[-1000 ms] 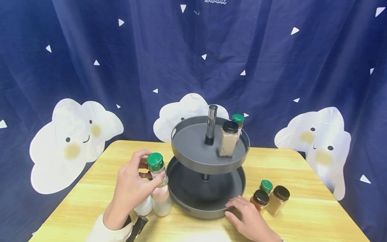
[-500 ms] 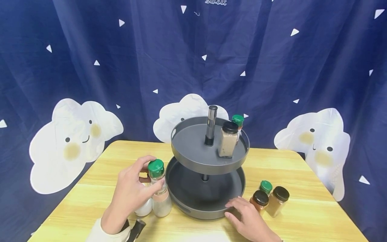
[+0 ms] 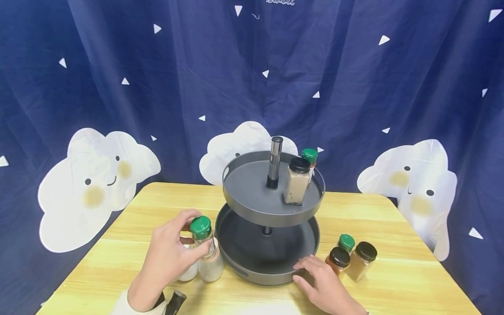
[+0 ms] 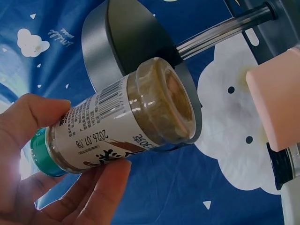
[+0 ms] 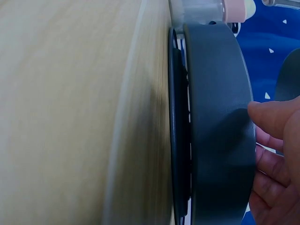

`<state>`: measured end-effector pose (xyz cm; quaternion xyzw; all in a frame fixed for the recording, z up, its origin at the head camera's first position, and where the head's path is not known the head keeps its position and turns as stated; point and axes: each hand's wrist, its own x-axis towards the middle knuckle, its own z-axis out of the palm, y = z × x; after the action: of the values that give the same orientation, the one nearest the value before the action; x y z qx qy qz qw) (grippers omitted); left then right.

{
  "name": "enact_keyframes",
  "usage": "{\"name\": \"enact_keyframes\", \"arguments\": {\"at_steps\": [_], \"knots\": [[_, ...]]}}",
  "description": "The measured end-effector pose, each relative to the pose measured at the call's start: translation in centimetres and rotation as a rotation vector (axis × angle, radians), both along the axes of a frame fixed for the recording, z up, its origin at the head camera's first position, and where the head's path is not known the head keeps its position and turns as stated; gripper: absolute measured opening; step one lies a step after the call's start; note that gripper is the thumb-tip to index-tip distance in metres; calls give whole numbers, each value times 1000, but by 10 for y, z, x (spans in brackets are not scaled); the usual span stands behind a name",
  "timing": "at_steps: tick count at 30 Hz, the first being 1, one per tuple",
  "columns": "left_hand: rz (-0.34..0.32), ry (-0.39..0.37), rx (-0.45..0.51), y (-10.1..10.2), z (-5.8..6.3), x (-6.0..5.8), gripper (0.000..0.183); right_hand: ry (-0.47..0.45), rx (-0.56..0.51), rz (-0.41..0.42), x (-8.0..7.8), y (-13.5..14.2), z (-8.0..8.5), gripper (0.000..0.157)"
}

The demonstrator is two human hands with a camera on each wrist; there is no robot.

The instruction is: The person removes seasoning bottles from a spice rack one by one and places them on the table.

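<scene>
My left hand (image 3: pixel 173 251) holds a green-capped spice jar (image 3: pixel 201 229) between thumb and fingers, just above two pale bottles (image 3: pixel 211 267). In the left wrist view the jar's printed label and brownish contents show, with its base toward the camera. My right hand (image 3: pixel 324 284) grips the rim of the lower tier of a dark grey two-tier tray (image 3: pixel 271 278), thumb on the outer side and fingers over the inside. On the upper tier stand a black-lidded jar of beige powder (image 3: pixel 297 183) and, behind it, another green-capped jar (image 3: pixel 310 157).
Right of the tray, on the wooden table (image 3: pixel 409 280), stand a small green-capped jar (image 3: pixel 347 243), a black-lidded reddish jar (image 3: pixel 337 261) and a black-lidded beige jar (image 3: pixel 362 262). A blue cloud-patterned curtain (image 3: pixel 338 113) hangs behind. The tray's metal post (image 3: pixel 275 157) rises above the upper tier.
My left hand has lowered the green-capped spice jar a little, so its cap sits lower in the head view. My right hand stays at the lower tier's rim.
</scene>
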<state>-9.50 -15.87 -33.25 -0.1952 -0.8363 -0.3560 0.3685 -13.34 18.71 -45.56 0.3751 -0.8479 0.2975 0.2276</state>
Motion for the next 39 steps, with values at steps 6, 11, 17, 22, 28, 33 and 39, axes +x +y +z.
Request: {"name": "enact_keyframes", "arguments": {"at_steps": [6, 11, 17, 22, 28, 33, 39], "knots": [[27, -12, -33, -2, -1, 3, 46, -35, 9, -16, 0, 0, 0, 15], [61, -75, -63, -2, -1, 7, 46, -39, 16, -22, -1, 1, -3, 16], [69, -99, -100, -3, -5, 8, 48, -38, 26, -30, 0, 1, -4, 15], [50, -74, -129, -5, -9, 8, 47, -18, 20, -26, 0, 1, -2, 15], [22, -100, -125, -6, -12, 11, 46, -10, 16, -16, -1, 1, -4, 16], [13, -156, -127, -7, -14, 14, 48, -2, 12, -2, -2, 2, -5, 17], [18, -230, -131, -8, -17, 17, 50, -4, 14, -2, -2, 2, -5, 17]]}}
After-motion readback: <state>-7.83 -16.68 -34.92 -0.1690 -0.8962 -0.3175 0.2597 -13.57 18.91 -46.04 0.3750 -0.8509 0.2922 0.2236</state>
